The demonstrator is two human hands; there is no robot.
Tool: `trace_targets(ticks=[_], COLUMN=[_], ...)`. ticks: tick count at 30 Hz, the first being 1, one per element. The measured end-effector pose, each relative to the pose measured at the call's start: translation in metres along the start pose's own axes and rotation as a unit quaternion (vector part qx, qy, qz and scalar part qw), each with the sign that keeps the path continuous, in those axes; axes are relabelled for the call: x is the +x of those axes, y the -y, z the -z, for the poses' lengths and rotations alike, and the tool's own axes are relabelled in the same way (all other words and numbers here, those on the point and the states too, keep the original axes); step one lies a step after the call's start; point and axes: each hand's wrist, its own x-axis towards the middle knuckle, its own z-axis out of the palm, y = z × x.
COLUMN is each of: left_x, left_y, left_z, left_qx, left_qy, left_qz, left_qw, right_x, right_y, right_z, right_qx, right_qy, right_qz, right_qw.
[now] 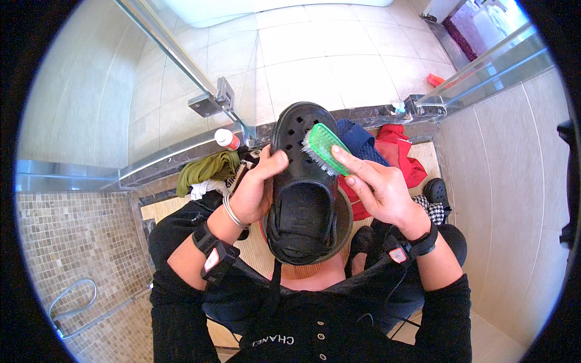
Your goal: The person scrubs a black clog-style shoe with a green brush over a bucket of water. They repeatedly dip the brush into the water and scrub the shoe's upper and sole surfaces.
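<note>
A black perforated clog [297,172] is held up in front of me, toe pointing away and its foot opening toward me. My left hand [256,186] grips it along the left side, thumb near the upper. In my right hand [379,186] is a green scrub brush [327,145] with white bristles. Those bristles lie against the right side of the clog's perforated upper. Below the clog, a round basin [346,218] is partly hidden between my legs.
Left of the clog are a white-capped bottle [227,139] and olive cloth [211,170]. To the right lie a navy slipper [363,143], red cloth [404,154] and another black clog [436,193]. A hinged glass door [181,59] stands beyond the dark stone threshold [358,112].
</note>
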Motion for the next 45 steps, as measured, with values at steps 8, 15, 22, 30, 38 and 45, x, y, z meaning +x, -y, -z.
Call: trace_targets(ticks=[8,15,22,30,38,45], left_x=[-0.008,0.007,0.033,0.041,0.031,0.019], left_y=[-0.006,0.017,0.037,0.045,0.044,0.038], left_z=[-0.008,0.004,0.024,0.019,0.003,0.001], left_qx=[0.115,0.279,0.558,0.601,0.618,0.592], left_qy=[0.006,-0.045,-0.115,-0.095,-0.132,-0.147], left_qz=[0.047,-0.025,-0.222,-0.229,-0.217,-0.229], left_qw=[0.992,0.959,0.791,0.760,0.744,0.759], right_x=[0.001,0.018,0.019,0.002,0.006,0.011], right_y=[0.005,-0.007,0.005,0.030,0.019,-0.019], right_z=[0.012,0.004,-0.003,-0.037,-0.036,-0.014], right_qx=[-0.202,-0.253,-0.221,-0.259,-0.312,-0.235], right_qy=[0.045,-0.008,-0.063,0.017,0.003,-0.064], right_qz=[0.023,-0.105,-0.040,-0.012,-0.018,-0.058], right_qw=[0.978,0.962,0.973,0.966,0.950,0.968])
